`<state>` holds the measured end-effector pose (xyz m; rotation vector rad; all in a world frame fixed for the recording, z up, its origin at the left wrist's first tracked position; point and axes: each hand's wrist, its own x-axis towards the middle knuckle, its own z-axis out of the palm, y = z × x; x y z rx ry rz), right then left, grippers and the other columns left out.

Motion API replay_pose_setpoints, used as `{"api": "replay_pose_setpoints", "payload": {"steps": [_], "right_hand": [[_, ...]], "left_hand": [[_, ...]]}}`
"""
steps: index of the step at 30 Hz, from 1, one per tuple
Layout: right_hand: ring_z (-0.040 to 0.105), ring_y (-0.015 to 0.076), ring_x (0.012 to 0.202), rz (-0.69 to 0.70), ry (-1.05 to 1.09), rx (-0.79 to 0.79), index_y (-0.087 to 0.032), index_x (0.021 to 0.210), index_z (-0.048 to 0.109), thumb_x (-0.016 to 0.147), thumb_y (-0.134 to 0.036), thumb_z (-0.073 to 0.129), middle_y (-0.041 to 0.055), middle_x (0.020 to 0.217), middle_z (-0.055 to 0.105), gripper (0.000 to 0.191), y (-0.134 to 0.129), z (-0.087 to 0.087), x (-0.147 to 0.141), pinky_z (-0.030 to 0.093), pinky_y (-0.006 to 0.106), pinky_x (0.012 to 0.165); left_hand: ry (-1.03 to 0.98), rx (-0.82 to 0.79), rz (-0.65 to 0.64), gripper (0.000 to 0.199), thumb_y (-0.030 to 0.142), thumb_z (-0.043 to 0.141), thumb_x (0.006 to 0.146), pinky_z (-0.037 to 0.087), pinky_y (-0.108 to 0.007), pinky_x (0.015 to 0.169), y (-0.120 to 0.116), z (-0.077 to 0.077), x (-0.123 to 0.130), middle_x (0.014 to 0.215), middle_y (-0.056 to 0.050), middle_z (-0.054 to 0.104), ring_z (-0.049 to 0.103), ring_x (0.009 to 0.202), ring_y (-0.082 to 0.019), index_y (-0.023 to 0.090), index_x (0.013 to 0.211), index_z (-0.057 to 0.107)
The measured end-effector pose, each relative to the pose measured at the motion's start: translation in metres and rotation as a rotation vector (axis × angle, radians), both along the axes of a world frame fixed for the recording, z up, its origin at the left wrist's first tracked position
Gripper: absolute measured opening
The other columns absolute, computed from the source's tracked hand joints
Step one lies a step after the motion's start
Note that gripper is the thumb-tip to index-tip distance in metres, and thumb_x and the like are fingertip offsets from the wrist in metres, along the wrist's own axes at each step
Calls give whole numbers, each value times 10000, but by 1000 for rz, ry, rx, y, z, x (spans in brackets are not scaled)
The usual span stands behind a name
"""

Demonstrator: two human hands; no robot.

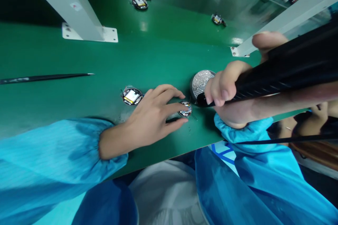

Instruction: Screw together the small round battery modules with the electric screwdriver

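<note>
My left hand [155, 112] reaches over the green table with its fingertips around a small round circuit board [187, 109]. One finger rests on the board, and thin wires stick out at its side. My right hand [227, 81] is wrapped around a thick black electric screwdriver [287, 66], which slants down to the left. Its dark tip end lies by the near edge of a round dish [202, 82] of tiny shiny metal pieces, too small to make out. Left of my left hand lies another round circuit board [132, 96] with a white and yellow block on it.
Black tweezers [47, 77] lie at the left. Farther back are two more round assemblies, one left [139, 2] and one right [217, 19]. A white post [79, 7] and another post [280, 17] are bolted to the table. Another person's arm [319, 112] shows at the right.
</note>
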<state>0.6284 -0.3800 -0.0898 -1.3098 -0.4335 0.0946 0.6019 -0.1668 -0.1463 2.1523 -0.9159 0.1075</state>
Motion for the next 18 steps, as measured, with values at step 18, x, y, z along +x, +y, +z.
{"api": "replay_pose_setpoints", "payload": {"steps": [18], "right_hand": [[684, 269, 678, 128, 2, -282, -346, 1236, 712, 782, -892, 600, 36, 698, 629, 719, -18, 48, 11, 587, 424, 682]], "left_hand": [[-8, 45, 3, 181, 292, 671, 991, 451, -485, 1048, -2, -1, -1, 1342, -79, 643, 519, 1330, -309, 271, 1152, 752]]}}
